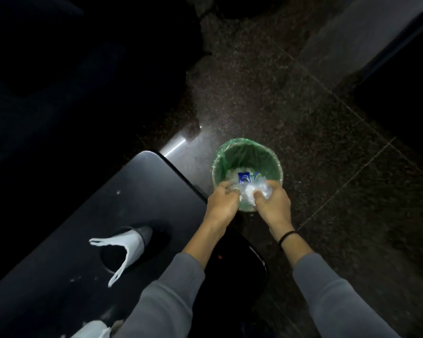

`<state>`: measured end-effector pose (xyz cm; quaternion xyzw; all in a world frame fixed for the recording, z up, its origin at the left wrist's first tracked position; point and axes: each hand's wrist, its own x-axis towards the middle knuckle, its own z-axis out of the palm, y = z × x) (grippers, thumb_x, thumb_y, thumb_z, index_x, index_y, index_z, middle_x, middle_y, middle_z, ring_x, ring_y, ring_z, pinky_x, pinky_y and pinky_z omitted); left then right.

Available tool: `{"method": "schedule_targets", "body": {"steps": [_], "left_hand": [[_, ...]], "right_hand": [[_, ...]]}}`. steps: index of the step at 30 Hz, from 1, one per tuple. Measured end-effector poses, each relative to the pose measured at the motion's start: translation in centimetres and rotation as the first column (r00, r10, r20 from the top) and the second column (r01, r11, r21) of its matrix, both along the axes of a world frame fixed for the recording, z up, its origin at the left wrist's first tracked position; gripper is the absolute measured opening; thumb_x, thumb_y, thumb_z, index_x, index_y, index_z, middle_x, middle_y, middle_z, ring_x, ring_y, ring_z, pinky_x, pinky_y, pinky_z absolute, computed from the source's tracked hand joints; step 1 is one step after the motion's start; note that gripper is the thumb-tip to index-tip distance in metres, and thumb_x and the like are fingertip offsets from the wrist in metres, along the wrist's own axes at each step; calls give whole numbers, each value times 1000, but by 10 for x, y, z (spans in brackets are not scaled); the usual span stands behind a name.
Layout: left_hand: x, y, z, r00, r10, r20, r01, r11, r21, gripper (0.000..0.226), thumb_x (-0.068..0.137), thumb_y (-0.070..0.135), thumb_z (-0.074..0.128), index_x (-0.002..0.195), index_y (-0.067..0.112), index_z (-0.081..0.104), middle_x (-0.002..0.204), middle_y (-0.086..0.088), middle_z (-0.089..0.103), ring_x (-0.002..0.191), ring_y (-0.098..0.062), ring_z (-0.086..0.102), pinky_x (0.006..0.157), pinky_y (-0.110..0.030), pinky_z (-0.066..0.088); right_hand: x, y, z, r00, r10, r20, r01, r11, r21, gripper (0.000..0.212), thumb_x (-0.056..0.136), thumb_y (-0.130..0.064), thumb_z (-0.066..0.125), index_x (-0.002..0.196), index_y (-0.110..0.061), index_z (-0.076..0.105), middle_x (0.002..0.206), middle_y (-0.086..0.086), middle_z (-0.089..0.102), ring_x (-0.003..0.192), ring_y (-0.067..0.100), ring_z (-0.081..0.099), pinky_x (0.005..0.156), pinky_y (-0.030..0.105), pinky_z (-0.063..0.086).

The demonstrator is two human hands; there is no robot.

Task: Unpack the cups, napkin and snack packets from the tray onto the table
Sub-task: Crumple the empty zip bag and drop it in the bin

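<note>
Both my hands are over a small bin lined with a green bag (232, 154) that stands on the floor. My left hand (222, 198) and my right hand (274, 201) together grip a crumpled clear plastic wrapper (250, 191) above the bin's near rim. Inside the bin lie white scraps and a blue snack packet (244, 177). On the dark table (137, 191) at the left a white plastic bag (125, 247) hangs out of a round recess. No tray or cups can be made out in this dim view.
A dark speckled tile floor (303, 106) surrounds the bin. A black rounded object (242, 264) sits under my left forearm. White crumbs dot the table, and another white item (93, 329) shows at the bottom edge. Dark furniture fills the upper left.
</note>
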<state>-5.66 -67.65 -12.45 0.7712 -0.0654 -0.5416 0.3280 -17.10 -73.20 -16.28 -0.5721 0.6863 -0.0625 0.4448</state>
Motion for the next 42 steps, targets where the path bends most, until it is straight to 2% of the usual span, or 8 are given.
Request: {"method": "schedule_targets", "body": {"steps": [5,8,16,21,28,35,39,42], "left_hand": [[1,-26,-32,998,-53,-26,54,997,51,50,92,9,51,142,12,53,130,-6,65,119,-23,63,105,-42,51],[0,-33,-45,997,-67,-32,68,997,48,52,91,12,54,142,13,53,133,-6,63,119,-22,62,105,-42,52],[-3,-24,-45,999,-51,-5,51,998,33,41,93,9,58,133,8,61,129,-12,67,120,-26,63,106,-45,50],[-1,-9,-18,998,-46,50,46,999,-16,35,95,11,57,128,14,65,118,-1,70,108,-14,65,97,-28,52],[2,37,44,998,40,57,-34,994,-107,25,95,12,56,114,20,70,103,3,76,97,-13,71,94,-40,58],[9,115,107,992,101,79,-86,981,-175,22,93,12,57,102,26,70,96,6,78,92,-12,74,84,-36,62],[20,166,142,978,177,109,-155,970,-188,23,91,11,57,100,29,70,95,9,77,92,-7,73,88,-34,60],[30,207,168,968,227,110,-206,963,-171,22,91,15,57,101,29,70,95,11,76,94,-8,71,91,-39,59]], "right_hand": [[10,-32,-37,1000,3,-8,-2,991,134,67,91,-23,65,151,-15,37,154,18,35,144,33,31,118,37,31],[15,-43,-47,1000,-24,-14,26,981,192,74,92,-34,68,155,-22,32,158,15,27,143,32,36,116,38,36],[15,-27,-38,999,48,-5,-47,988,150,34,92,-29,68,122,-14,63,133,11,60,117,31,61,102,40,49],[22,-11,-10,996,77,35,-79,994,71,29,90,-29,69,114,-14,65,117,9,68,102,28,68,92,38,55],[28,32,65,978,190,87,-179,977,-115,17,92,-24,68,107,-19,63,95,-4,67,70,-11,56,59,-4,40],[43,106,148,942,317,110,-287,932,-223,14,91,-20,68,104,-23,63,99,0,73,78,5,68,72,1,45],[58,152,185,905,406,129,-374,902,-215,13,92,-20,66,104,-20,63,101,0,70,83,14,70,88,37,56],[72,188,209,873,469,131,-433,871,-232,14,92,-19,66,105,-17,64,103,1,70,82,12,70,87,35,56]]}}
